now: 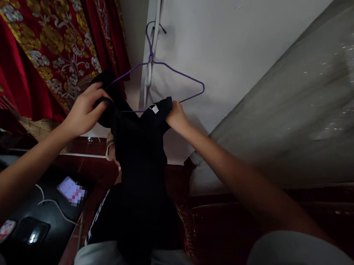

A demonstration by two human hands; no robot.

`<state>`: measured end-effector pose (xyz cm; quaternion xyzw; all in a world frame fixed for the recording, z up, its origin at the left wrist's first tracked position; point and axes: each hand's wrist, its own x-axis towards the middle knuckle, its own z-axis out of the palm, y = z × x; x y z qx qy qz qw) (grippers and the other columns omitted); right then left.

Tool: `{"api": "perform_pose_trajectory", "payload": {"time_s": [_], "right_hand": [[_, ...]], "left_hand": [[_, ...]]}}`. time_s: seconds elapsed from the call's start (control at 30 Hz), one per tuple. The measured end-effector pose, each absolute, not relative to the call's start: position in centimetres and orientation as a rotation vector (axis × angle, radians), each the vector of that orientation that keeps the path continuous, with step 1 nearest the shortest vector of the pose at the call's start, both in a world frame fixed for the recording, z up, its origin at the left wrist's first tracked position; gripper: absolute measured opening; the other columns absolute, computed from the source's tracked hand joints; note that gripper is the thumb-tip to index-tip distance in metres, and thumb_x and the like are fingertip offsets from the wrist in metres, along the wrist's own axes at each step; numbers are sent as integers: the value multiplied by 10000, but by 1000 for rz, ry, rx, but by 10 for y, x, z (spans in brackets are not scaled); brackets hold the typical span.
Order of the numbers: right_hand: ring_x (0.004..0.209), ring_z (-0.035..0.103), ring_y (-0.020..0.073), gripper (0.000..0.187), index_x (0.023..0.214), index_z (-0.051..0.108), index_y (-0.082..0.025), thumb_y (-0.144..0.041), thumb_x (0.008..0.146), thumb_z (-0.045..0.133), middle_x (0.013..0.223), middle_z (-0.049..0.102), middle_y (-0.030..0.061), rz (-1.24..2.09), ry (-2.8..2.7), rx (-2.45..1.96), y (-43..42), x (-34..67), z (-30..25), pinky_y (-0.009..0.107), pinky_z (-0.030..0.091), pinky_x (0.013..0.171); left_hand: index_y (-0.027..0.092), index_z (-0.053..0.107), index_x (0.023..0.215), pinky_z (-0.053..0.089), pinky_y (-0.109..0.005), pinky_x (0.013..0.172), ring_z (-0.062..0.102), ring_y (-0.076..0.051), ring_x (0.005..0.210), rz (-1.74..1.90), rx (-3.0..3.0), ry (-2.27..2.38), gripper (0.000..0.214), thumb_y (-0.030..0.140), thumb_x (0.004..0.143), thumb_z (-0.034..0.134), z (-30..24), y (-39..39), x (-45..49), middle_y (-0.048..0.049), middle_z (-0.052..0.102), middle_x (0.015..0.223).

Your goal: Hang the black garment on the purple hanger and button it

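Observation:
A black garment (141, 167) hangs down in front of me, partly draped over a thin purple wire hanger (176, 73) whose hook is caught on a white strip on the wall. My left hand (84, 109) is closed on the garment's left shoulder, over the hanger's left arm. My right hand (175, 115) pinches the collar area beside a small white label (154, 109). The hanger's right arm sticks out bare past my right hand. The garment's lower end rests on my lap.
A red and gold patterned curtain (46, 22) hangs at the left. A dark table (46, 237) at lower left carries a lit phone (69, 188), a white cable and a mouse (30, 230). A grey glittery surface (318, 105) rises at the right, beside the white wall (231, 24).

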<state>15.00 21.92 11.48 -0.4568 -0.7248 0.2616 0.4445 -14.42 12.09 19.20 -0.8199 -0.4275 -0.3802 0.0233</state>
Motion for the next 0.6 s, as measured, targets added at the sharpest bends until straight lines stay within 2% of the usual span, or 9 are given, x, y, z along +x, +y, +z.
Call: {"api": "perform_pose_trajectory", "payload": {"time_s": [0.17, 0.23, 0.27, 0.33, 0.4, 0.47, 0.5, 0.6], "right_hand": [[669, 508, 153, 203, 583, 463, -200, -159, 760, 555, 621, 516, -12, 586, -1783, -908, 187, 144, 120, 290, 347, 636], [709, 569, 174, 103, 700, 578, -202, -227, 799, 566, 671, 570, -6, 611, -1797, -794, 179, 149, 127, 298, 404, 672], [722, 592, 181, 86, 820, 646, -205, -251, 812, 574, 715, 609, -1, 625, -1792, -781, 176, 155, 131, 305, 429, 688], [747, 623, 185, 316, 1109, 679, -220, -256, 805, 602, 876, 689, 23, 590, -1704, -833, 177, 171, 138, 317, 466, 710], [812, 641, 185, 471, 1234, 641, -226, -205, 764, 619, 1107, 708, 68, 440, -1487, -941, 187, 195, 144, 325, 485, 739], [924, 644, 189, 464, 1163, 665, -212, -136, 710, 604, 1262, 676, 98, 305, -1249, -1020, 203, 223, 150, 328, 492, 800], [955, 640, 190, 416, 1083, 688, -200, -110, 688, 592, 1239, 687, 100, 320, -1181, -1040, 213, 235, 152, 325, 491, 822], [844, 634, 191, 157, 783, 672, -179, -113, 719, 544, 867, 712, 82, 643, -1229, -1082, 239, 261, 161, 328, 502, 772]], "left_hand": [[221, 628, 1114, 483, -476, 1080, 607, -273, 1182, -1315, -2282, -1195, 148, 233, 1032, 505, 208, 169, -112, -99, 644, 1181], [224, 615, 1164, 471, -471, 1094, 605, -275, 1210, -1391, -2296, -1209, 168, 261, 1041, 508, 200, 190, -116, -96, 649, 1170], [216, 613, 1177, 464, -471, 1099, 605, -275, 1221, -1406, -2321, -1227, 183, 273, 1046, 498, 196, 200, -120, -95, 650, 1163], [197, 617, 1162, 441, -482, 1110, 600, -270, 1231, -1395, -2347, -1294, 199, 281, 1058, 470, 188, 213, -129, -98, 641, 1165], [194, 622, 1121, 412, -494, 1124, 582, -260, 1233, -1368, -2321, -1380, 192, 292, 1062, 468, 187, 220, -136, -100, 620, 1190], [208, 623, 1091, 391, -492, 1133, 550, -257, 1259, -1359, -2294, -1426, 192, 335, 1064, 481, 191, 220, -139, -97, 603, 1207], [215, 623, 1086, 384, -487, 1133, 533, -257, 1279, -1365, -2289, -1432, 206, 367, 1065, 485, 194, 219, -140, -95, 598, 1209], [222, 624, 1109, 355, -480, 1153, 489, -249, 1332, -1395, -2298, -1439, 285, 457, 1071, 467, 203, 214, -142, -93, 596, 1216]]}}
